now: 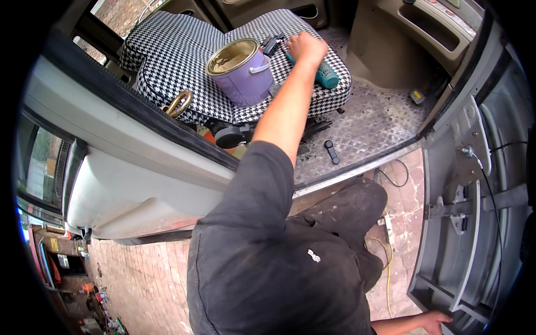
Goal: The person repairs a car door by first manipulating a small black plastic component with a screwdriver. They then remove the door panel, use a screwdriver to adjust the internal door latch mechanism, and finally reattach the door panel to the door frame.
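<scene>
My left hand point(307, 48) reaches over the checked seat point(184, 56), its fingers curled around a teal power tool point(327, 76) lying there. Part of the tool is hidden beneath the hand, so its exact kind does not show. A purple paint bucket point(240, 81) with a gold-coloured lid and white handle stands on the seat, left of that hand. Between the two lies a small dark object point(272, 44). Low at the right, my right hand point(434, 322) holds the edge of the opened vehicle door point(458, 268); its fingertips are partly out of sight.
On the metal cab floor point(379, 114) lies a black window crank point(331, 152). A small yellow-and-black item point(416, 97) is farther right. A yellow cable point(389, 279) runs over the paving by my legs. The door sill point(357, 172) crosses in front of me.
</scene>
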`<state>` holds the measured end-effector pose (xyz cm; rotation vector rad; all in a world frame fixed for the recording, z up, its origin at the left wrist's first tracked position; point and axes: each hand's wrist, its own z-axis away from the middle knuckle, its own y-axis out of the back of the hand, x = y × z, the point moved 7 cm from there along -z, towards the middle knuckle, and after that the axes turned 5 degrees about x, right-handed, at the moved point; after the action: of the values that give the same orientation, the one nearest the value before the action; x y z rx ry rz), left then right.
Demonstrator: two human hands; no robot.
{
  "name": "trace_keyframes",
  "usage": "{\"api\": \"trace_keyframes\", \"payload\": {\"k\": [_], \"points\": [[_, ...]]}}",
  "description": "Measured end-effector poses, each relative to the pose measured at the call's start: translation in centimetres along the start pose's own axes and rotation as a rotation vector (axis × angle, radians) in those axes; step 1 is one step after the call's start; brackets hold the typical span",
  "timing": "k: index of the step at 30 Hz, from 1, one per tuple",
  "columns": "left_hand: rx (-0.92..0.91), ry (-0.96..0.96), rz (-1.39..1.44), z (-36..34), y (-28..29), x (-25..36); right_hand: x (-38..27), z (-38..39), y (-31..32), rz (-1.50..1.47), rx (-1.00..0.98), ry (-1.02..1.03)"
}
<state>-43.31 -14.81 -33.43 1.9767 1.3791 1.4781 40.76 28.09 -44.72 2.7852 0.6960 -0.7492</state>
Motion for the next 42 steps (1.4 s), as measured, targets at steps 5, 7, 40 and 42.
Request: {"api": "trace_keyframes", "payload": {"k": [5, 7, 40, 42], "points": [[-0.287, 0.209, -0.294, -2.6, -2.3, -4.5, -0.1, 0.4, 0.9, 0.035, -0.004, -0.048], [-0.318, 0.265, -0.224, -3.0, -2.7, -5.5, -0.4, 0.5, 1.1, 0.069, 0.003, -0.063], [-0.123, -0.321, -0.438, -9.7, -3.4, -1.1, -0.8, -0.7, 2.2, 0.148, 0.118, 0.231], [-0.034, -0.4, -0.307, -8.2, -2.8, 2.3, -0.2, -0.5, 2.8, 0.185, 0.125, 0.227]]}}
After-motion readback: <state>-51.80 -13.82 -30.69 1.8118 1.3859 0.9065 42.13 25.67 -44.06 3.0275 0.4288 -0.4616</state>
